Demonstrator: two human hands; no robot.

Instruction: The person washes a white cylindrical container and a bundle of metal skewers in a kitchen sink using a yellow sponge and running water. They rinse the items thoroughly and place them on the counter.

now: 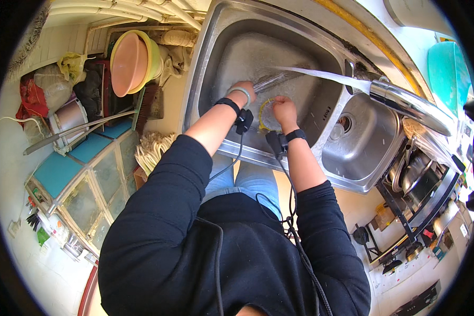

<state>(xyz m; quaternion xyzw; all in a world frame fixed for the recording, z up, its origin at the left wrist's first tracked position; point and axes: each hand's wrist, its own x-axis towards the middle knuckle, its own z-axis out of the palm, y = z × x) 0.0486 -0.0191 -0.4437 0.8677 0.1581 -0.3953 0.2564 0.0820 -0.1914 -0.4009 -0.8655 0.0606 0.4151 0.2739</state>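
Inside the large basin of the stainless-steel sink (237, 47), my left hand (243, 91) grips a bundle of long, thin, shiny sticks (274, 80) that look like metal chopsticks. Their far ends point toward the stream of water (324, 75) running from the chrome faucet (410, 106). Lower in the same basin, my right hand (285, 112) pinches the edge of a round, pale piece with a yellow rim (269, 115); whether it is a mesh or a cloth I cannot tell. Fingertips of both hands are partly hidden.
On the right is the smaller basin (357, 138) with its drain (343, 123). Pots sit in a black rack (418, 205) beyond it. Pink and yellow plastic basins (129, 65) stand left of the sink. Black cables (290, 213) hang from my wrists.
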